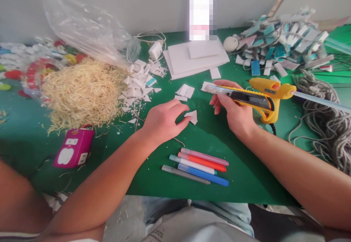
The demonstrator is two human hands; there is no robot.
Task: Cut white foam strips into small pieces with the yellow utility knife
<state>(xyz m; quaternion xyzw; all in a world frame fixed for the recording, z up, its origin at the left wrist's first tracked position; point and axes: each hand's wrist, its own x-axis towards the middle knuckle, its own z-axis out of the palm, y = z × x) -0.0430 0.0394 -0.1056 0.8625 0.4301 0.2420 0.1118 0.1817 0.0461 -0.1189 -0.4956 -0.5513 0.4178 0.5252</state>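
From where I'm standing, the right hand (pixel 239 114) has its fingers closed around a yellow-and-black cutter (pixel 248 98), nose pointing left. The left hand (pixel 166 120) is half curled, thumb and forefinger apart, thumb tip right by a white scrap (pixel 193 117) on the green table (pixel 149 178); can't tell if they touch. I'd pin that scrap flat, fingertips well clear of the cutter's nose.

Wall (pixel 153 4): dim grey, overexposed pixelated white strip (pixel 203 7) beyond the grip
Tabletop (pixel 246 183): evenly lit, soft shadow nearside of the right hand (pixel 237 115)
Forearms (pixel 290 157): wide-angle stretching
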